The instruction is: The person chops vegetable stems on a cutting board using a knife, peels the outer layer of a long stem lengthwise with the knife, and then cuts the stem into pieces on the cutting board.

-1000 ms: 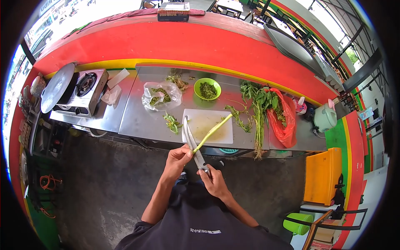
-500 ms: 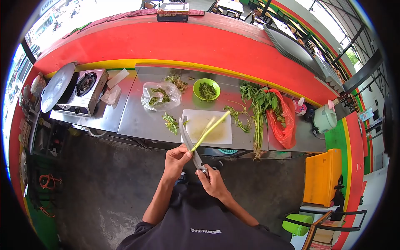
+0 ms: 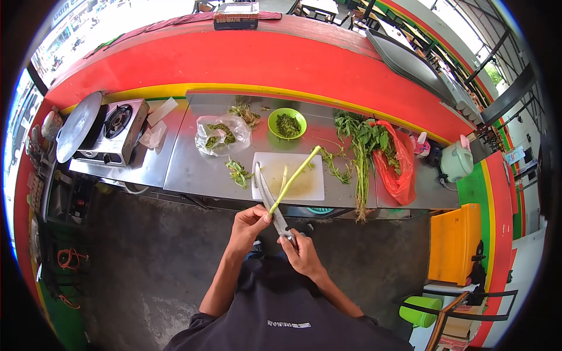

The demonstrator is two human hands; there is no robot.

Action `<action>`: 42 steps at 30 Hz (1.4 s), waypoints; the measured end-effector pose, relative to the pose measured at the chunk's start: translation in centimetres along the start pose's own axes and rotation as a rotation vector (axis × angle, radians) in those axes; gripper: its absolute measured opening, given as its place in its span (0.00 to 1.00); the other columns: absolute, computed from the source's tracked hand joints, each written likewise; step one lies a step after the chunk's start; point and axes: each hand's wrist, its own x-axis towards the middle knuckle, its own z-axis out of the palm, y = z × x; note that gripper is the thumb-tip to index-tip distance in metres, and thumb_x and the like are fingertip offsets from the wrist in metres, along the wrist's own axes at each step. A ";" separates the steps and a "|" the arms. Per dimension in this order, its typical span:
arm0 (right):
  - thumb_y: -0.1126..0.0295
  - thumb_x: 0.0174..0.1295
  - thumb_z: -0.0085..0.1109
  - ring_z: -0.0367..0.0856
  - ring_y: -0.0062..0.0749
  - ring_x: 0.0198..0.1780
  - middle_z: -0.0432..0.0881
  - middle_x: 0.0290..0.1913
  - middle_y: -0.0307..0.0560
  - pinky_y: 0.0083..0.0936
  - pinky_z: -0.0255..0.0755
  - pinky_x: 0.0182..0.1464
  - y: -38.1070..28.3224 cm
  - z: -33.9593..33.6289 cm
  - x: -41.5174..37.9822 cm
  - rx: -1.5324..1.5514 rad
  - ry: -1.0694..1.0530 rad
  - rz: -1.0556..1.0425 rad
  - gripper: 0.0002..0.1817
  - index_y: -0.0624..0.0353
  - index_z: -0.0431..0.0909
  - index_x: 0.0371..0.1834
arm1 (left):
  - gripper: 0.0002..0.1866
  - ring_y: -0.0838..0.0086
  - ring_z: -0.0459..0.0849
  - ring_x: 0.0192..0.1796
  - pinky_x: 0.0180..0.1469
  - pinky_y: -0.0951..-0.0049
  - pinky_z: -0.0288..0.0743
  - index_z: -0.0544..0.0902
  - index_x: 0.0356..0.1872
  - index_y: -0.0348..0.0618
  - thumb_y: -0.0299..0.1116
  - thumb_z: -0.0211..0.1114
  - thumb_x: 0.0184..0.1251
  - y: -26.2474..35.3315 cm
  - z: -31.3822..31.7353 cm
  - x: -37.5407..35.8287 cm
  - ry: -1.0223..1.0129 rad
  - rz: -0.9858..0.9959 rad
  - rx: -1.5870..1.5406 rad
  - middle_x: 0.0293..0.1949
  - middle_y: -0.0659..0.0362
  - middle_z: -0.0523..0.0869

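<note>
My left hand [image 3: 249, 227] pinches the lower end of a long pale-green stalk [image 3: 300, 174], which slants up to the right over the white cutting board [image 3: 317, 186]. A shorter pale piece [image 3: 285, 175] shows alongside the stalk. In my right hand [image 3: 302, 255] is the handle of a knife [image 3: 264, 190]. Its blade points up and left, crossing the stalk close to my left fingertips. Beyond the board stands a green bowl [image 3: 302, 121] of chopped greens. A few leaves [image 3: 238, 172] lie left of the board.
Leafy stalks [image 3: 363, 169] and a red plastic bag [image 3: 398, 184] lie on the right of the steel counter [image 3: 193, 172]. A clear bag [image 3: 206, 131] of greens is at left, with a gas stove [image 3: 127, 131] farther over. A red wall [image 3: 193, 55] runs behind.
The stalk's upper end has dipped slightly, and the shorter pale piece beside it has shifted left and stands more upright. Both hands keep nearly the same place and hold.
</note>
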 end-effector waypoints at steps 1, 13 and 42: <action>0.64 0.71 0.56 0.64 0.19 0.18 0.66 0.16 0.40 0.27 0.57 0.22 0.1 0.1 0.0 0.001 0.000 0.001 0.14 0.67 0.75 0.38 | 0.02 0.83 0.77 0.37 0.44 0.81 0.72 0.87 0.36 0.38 0.24 0.68 0.68 0.1 0.0 0.0 -0.022 0.024 0.009 0.33 0.65 0.82; 0.66 0.71 0.56 0.64 0.21 0.18 0.68 0.15 0.41 0.27 0.57 0.22 0.8 1.1 -0.7 0.019 0.003 -0.014 0.13 0.67 0.74 0.35 | 0.03 0.83 0.76 0.38 0.45 0.80 0.71 0.87 0.34 0.38 0.24 0.67 0.68 1.1 0.4 0.0 -0.003 0.038 0.044 0.35 0.66 0.80; 0.64 0.71 0.57 0.63 0.17 0.19 0.68 0.16 0.40 0.25 0.57 0.22 0.6 0.1 -0.6 0.024 0.027 -0.008 0.15 0.69 0.75 0.36 | 0.03 0.82 0.78 0.40 0.47 0.78 0.72 0.86 0.35 0.38 0.24 0.66 0.69 0.6 1.0 -0.4 -0.061 0.006 0.043 0.38 0.64 0.83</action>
